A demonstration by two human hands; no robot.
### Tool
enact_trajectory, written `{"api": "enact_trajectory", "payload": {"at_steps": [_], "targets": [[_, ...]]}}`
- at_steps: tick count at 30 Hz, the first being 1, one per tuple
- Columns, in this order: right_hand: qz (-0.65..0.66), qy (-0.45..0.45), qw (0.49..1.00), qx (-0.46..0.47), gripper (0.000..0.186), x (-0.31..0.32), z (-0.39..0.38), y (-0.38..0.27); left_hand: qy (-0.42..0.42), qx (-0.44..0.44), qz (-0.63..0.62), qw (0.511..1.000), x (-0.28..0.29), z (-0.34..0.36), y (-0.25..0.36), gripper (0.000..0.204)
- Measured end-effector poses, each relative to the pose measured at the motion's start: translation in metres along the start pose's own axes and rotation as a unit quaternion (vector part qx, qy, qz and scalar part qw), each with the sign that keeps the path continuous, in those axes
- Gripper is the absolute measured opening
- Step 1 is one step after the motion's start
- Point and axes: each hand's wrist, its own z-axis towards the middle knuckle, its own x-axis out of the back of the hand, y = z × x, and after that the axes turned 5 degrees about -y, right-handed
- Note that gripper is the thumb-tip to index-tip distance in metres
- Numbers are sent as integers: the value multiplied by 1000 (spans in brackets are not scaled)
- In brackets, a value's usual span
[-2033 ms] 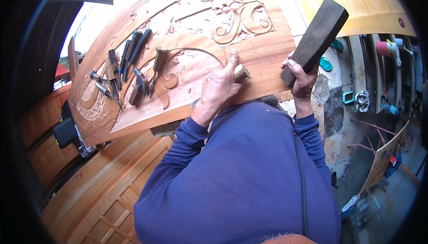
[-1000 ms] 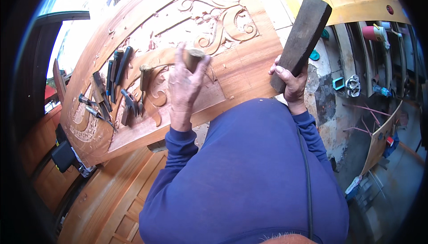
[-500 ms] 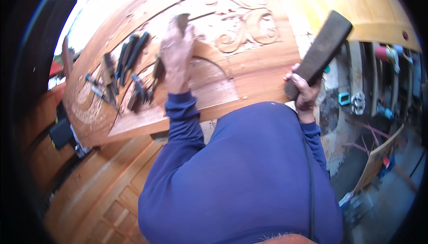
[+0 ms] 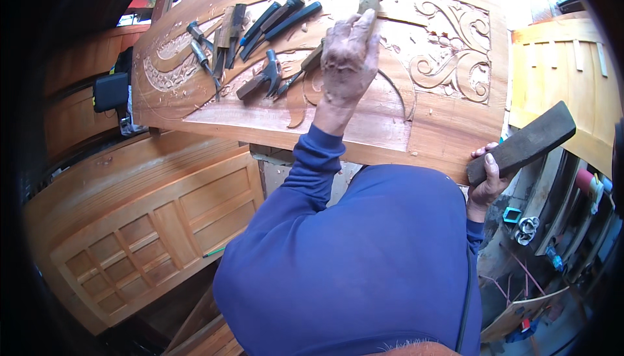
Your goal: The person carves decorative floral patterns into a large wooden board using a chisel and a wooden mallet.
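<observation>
My left hand [image 4: 351,53] is over the carved wooden panel [image 4: 448,125], its fingers closed round a tool with a worn wooden handle [image 4: 370,3]. The working end of that tool is hidden by the hand. Beside the wrist lies another wooden-handled chisel [image 4: 312,60]. At the panel's near right corner, my right hand [image 4: 489,184] grips one end of a long, dark rectangular block [image 4: 526,141], which tilts up to the right. Scrollwork [image 4: 452,50] is cut in relief to the right of my left hand.
Several chisels [image 4: 279,21] and a claw hammer [image 4: 263,78] lie on the panel's left part among wood shavings. Below left stands a panelled wooden door [image 4: 156,232]. A yellowish wooden board [image 4: 559,73] is at the right, with floor clutter [image 4: 526,229] below it.
The view has swung, so the panel and both hands appear farther right. The dark block now tilts lower, closer to level. Both hands keep their holds.
</observation>
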Motion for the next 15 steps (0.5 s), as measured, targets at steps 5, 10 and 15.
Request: {"api": "enact_trajectory", "payload": {"at_steps": [5,10,15], "targets": [[10,4,1000,-4,57,4,0,3,-74,65,172,980,31,-30,-33,47],[37,21,999,-11,51,13,5,9,-158,89,102,978,42,-41,-63,36],[40,34,999,-11,49,6,6,1,4,134,-100,986,54,-6,-17,39]]}}
